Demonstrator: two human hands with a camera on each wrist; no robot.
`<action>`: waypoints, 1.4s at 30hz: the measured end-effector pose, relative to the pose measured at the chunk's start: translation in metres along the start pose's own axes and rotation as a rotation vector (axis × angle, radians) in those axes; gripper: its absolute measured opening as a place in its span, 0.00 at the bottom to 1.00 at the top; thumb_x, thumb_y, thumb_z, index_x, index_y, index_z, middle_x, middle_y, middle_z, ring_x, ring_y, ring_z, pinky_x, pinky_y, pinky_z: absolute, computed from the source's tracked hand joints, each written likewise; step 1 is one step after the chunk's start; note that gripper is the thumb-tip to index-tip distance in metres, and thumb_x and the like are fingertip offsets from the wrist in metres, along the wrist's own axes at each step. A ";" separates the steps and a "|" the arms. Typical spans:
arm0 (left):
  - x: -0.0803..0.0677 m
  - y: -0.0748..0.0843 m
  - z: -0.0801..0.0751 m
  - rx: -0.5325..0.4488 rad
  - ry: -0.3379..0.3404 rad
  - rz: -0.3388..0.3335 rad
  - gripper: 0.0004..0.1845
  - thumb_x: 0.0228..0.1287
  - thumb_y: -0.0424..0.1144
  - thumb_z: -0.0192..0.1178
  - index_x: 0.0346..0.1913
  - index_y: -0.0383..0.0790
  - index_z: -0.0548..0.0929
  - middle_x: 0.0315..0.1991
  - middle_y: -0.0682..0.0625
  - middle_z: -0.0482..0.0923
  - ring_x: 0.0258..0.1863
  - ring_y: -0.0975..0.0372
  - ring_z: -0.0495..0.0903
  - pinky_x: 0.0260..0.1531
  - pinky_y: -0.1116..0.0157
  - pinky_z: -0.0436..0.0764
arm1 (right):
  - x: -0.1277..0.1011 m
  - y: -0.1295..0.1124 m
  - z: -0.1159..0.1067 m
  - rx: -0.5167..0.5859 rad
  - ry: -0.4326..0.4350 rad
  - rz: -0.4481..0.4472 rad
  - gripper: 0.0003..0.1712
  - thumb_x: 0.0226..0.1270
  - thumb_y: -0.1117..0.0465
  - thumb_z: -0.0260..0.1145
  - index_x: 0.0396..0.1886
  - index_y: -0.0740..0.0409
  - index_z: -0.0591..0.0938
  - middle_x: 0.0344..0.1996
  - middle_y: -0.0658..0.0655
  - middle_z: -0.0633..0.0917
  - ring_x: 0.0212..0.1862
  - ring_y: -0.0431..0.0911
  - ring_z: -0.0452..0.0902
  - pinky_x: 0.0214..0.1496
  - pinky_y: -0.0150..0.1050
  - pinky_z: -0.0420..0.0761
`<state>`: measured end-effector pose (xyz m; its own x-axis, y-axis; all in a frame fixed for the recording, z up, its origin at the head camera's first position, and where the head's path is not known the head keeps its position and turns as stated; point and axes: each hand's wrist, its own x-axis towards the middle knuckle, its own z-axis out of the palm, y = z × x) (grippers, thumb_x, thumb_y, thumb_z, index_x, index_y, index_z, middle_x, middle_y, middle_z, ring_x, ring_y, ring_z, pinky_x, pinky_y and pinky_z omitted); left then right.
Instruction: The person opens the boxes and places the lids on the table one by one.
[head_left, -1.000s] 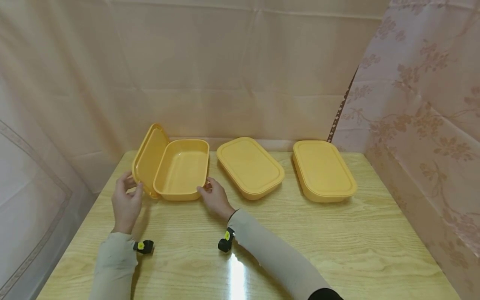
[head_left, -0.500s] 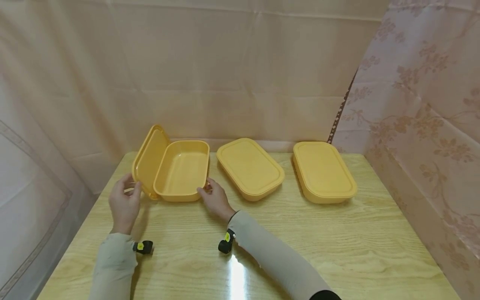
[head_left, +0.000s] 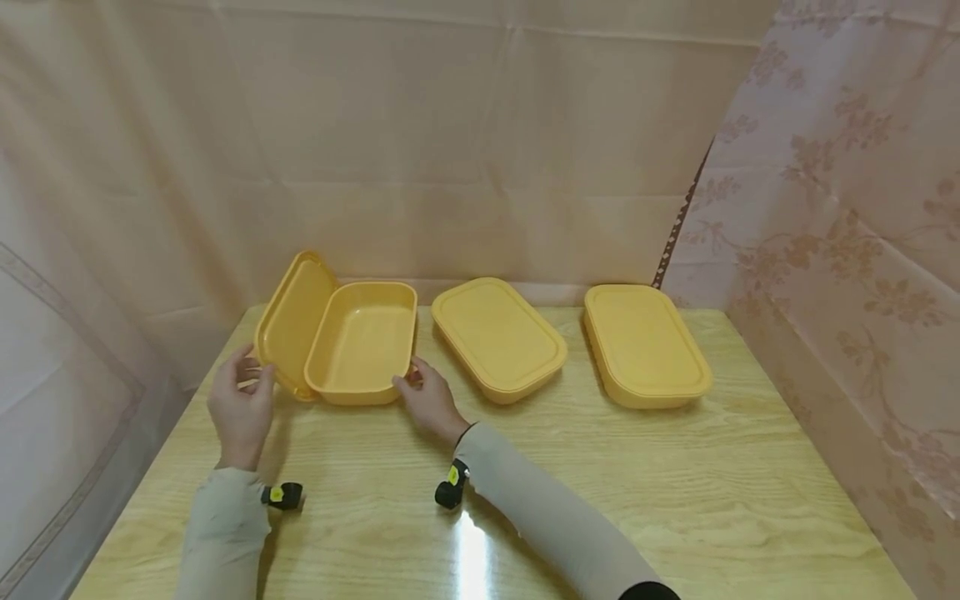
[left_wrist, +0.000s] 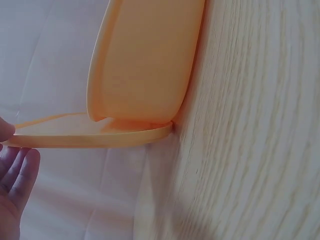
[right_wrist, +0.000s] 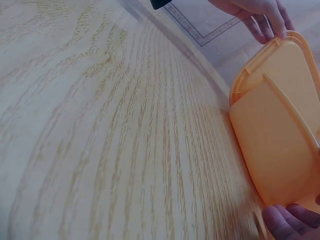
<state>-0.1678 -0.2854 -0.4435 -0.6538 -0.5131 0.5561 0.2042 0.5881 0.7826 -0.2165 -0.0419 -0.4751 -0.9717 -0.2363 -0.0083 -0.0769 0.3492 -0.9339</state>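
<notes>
Three yellow plastic lunch boxes stand in a row toward the back of the wooden bench (head_left: 675,500). The leftmost, the open lunch box (head_left: 362,342), has its hinged lid (head_left: 288,325) swung out to the left, tilted past upright. Compared with a second ago the lid leans further outward and lower, and the left hand (head_left: 240,408) has shifted left with it; judged from this, the opening is nearly complete. The left hand's fingers are loosely curled about the lid's outer rim, thumb and fingertips pinching the edge; in the left wrist view the rim (left_wrist: 95,137) runs edge-on just above the fingers (left_wrist: 20,170). The right hand (head_left: 429,400) has not moved: its fingertips press the near right corner of the tray, fingers nearly straight, steadying it rather than gripping. The middle closed box (head_left: 498,333) and the right closed box (head_left: 645,342) are lidded, untouched, well apart from both hands. Pink cloth curtains (head_left: 480,142) surround the bench.
</notes>
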 end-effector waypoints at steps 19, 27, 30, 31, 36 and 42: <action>-0.003 -0.003 -0.002 0.021 0.093 -0.121 0.19 0.62 0.29 0.58 0.57 0.29 0.79 0.36 0.69 0.67 0.34 0.82 0.71 0.32 0.89 0.70 | 0.000 0.003 0.000 -0.029 0.000 -0.021 0.33 0.72 0.51 0.60 0.70 0.62 0.67 0.46 0.59 0.82 0.45 0.47 0.81 0.47 0.35 0.81; -0.003 -0.009 -0.004 0.007 0.146 -0.224 0.20 0.62 0.30 0.59 0.58 0.32 0.79 0.36 0.70 0.67 0.34 0.82 0.71 0.32 0.88 0.71 | 0.000 0.003 0.000 -0.023 -0.005 -0.027 0.33 0.72 0.52 0.60 0.70 0.63 0.67 0.47 0.60 0.82 0.47 0.49 0.81 0.48 0.36 0.82; -0.002 -0.010 -0.006 -0.007 0.152 -0.259 0.21 0.62 0.31 0.59 0.59 0.33 0.79 0.37 0.69 0.67 0.34 0.81 0.72 0.31 0.88 0.72 | 0.001 0.002 0.001 -0.024 -0.008 -0.032 0.34 0.72 0.51 0.60 0.71 0.64 0.66 0.48 0.60 0.82 0.47 0.49 0.81 0.48 0.36 0.82; -0.001 -0.010 -0.007 -0.007 0.151 -0.267 0.21 0.62 0.31 0.59 0.59 0.33 0.79 0.37 0.69 0.67 0.34 0.81 0.72 0.31 0.88 0.72 | 0.001 0.002 0.001 -0.024 -0.008 -0.034 0.34 0.72 0.52 0.60 0.71 0.64 0.66 0.47 0.60 0.82 0.47 0.49 0.81 0.48 0.36 0.82; 0.000 -0.012 -0.008 0.000 0.148 -0.267 0.21 0.63 0.30 0.58 0.59 0.31 0.78 0.37 0.69 0.66 0.33 0.82 0.71 0.31 0.89 0.71 | 0.002 0.001 0.000 -0.033 -0.002 -0.040 0.34 0.72 0.52 0.60 0.70 0.66 0.66 0.45 0.60 0.82 0.45 0.47 0.81 0.46 0.35 0.82; 0.000 -0.013 -0.008 0.005 0.165 -0.269 0.20 0.61 0.29 0.58 0.58 0.31 0.80 0.35 0.70 0.67 0.32 0.82 0.71 0.30 0.89 0.71 | 0.001 0.003 0.000 -0.037 0.005 -0.034 0.35 0.71 0.52 0.61 0.70 0.67 0.66 0.45 0.60 0.82 0.44 0.47 0.81 0.45 0.34 0.81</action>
<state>-0.1650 -0.2979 -0.4509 -0.5564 -0.7450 0.3680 0.0363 0.4207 0.9065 -0.2182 -0.0408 -0.4778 -0.9695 -0.2439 0.0253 -0.1183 0.3746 -0.9196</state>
